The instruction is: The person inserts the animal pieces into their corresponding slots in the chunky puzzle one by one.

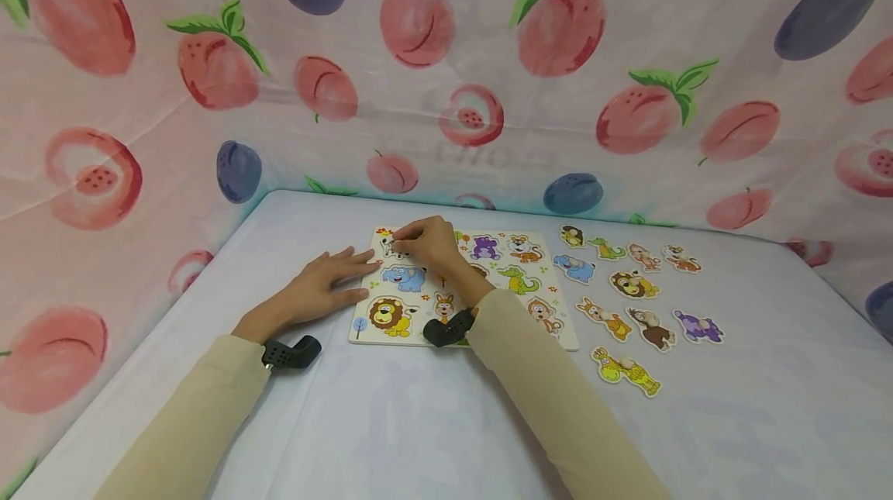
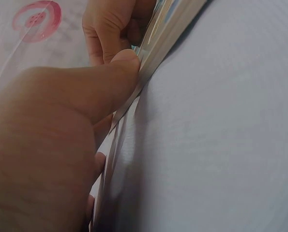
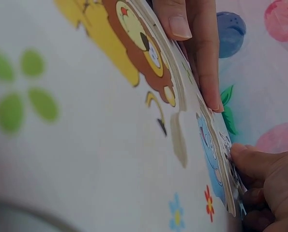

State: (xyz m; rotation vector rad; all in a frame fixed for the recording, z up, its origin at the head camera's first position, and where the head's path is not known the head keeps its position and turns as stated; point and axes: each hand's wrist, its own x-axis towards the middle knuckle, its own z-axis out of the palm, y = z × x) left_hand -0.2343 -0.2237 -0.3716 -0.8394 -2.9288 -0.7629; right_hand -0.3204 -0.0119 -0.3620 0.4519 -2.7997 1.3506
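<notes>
A flat wooden animal puzzle board [image 1: 516,336] lies on the white cloth. Over its upper-left corner my right hand [image 1: 436,246] pinches a small black-and-white animal piece [image 1: 387,247] between thumb and fingers; the right wrist view shows the thumb right at this piece. My left hand [image 1: 321,287] rests along the board's left edge, fingers spread and straight, with the thumb against the side of the board in the left wrist view. A printed elephant [image 1: 405,278] and lion [image 1: 389,317] lie below the pinched piece. My right forearm covers part of the board's middle.
Loose animal pieces lie right of the board, among them a giraffe [image 1: 625,370], a lion [image 1: 634,284], an elephant [image 1: 575,268] and a purple hippo [image 1: 699,326]. A fruit-print curtain [image 1: 488,35] rises behind the table. Each wrist wears a black camera [image 1: 293,353].
</notes>
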